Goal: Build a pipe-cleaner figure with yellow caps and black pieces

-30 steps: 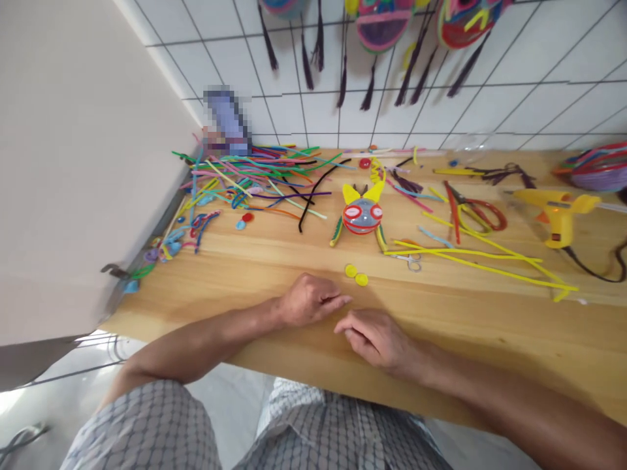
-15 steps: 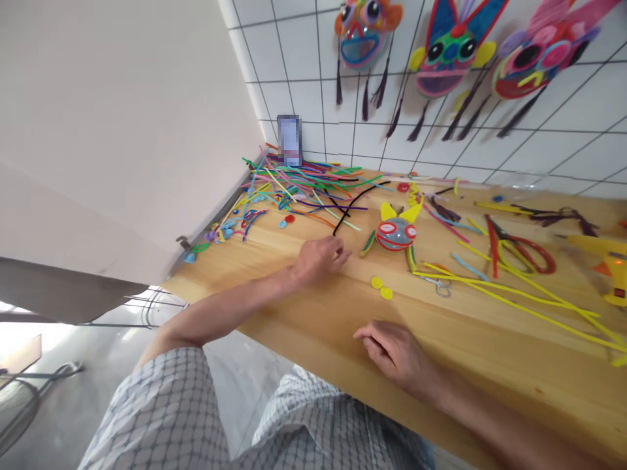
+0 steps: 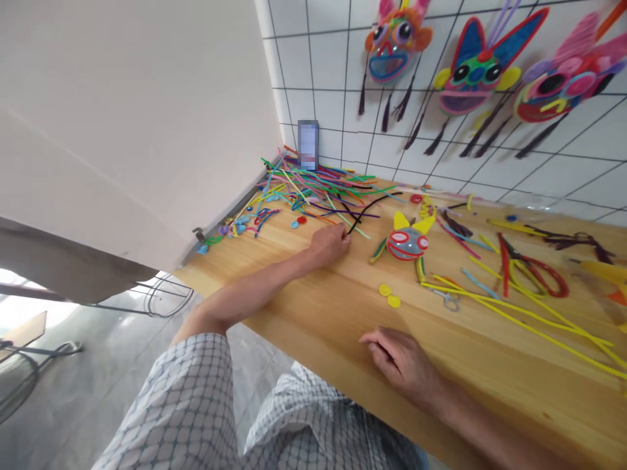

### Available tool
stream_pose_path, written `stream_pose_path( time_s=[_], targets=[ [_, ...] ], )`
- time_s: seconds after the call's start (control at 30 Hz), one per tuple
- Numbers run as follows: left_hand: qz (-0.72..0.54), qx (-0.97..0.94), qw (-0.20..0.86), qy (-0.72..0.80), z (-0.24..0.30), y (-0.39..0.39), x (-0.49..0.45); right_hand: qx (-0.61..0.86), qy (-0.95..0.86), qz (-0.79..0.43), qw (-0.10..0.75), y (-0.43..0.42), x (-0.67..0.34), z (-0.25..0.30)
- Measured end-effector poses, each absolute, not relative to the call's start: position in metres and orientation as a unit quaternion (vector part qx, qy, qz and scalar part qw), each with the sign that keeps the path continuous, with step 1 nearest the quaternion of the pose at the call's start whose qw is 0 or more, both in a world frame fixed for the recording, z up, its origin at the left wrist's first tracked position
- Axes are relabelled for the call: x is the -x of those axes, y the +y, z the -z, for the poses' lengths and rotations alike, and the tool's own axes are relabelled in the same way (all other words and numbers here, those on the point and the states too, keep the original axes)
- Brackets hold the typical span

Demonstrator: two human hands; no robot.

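My left hand (image 3: 332, 245) is closed in a pinch at the near end of a black pipe cleaner (image 3: 365, 212), whose far part lies across the table. My right hand (image 3: 404, 359) rests on the wood close to the front edge, loosely curled with a gap between thumb and fingers, holding nothing. Between and beyond the hands sits a small clear-domed face mask (image 3: 407, 244) with yellow ears, red-rimmed eyes and green-yellow strips at its sides. Two yellow discs (image 3: 389, 295) lie in front of it. A heap of coloured pipe cleaners (image 3: 323, 179) spreads behind my left hand.
Small silver scissors (image 3: 447, 299), red-handled scissors (image 3: 536, 271) and long yellow pipe cleaners (image 3: 529, 313) lie to the right, with a yellow glue gun (image 3: 605, 274) at the edge. A phone (image 3: 308, 145) leans on the tiled wall. Finished masks (image 3: 470, 78) hang above.
My left hand has closed on the black pipe cleaner's near end, where its fingers were apart before. The right hand stays in place on the table. The view has shifted slightly left.
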State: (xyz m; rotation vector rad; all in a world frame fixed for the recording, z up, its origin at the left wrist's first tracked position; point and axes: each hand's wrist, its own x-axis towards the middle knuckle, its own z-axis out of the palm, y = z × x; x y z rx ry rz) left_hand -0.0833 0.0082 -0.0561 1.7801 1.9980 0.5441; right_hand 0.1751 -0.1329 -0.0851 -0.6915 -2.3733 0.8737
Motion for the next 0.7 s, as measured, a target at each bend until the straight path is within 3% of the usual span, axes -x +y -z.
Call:
stream_pose_path(
  time_s=[0.23,0.3,0.37,0.7],
  targets=[
    [-0.311,-0.571,0.422,0.631,0.05,0.001,0.107,0.256,-0.873,-0.31,0.275,-0.137,-0.17,0.091],
    [-0.413,-0.405,0.598,0.554,0.054,-0.001,0.112,0.263,-0.875,-0.31,0.265,-0.136,-0.17,0.095],
    [-0.44,-0.309,0.692,0.482,0.058,-0.003,0.114,0.267,-0.876,-0.313,0.252,-0.135,-0.171,0.098],
    [-0.429,-0.27,0.754,0.418,0.065,-0.019,0.108,0.254,-0.878,-0.32,0.252,-0.134,-0.173,0.097]
  ],
)
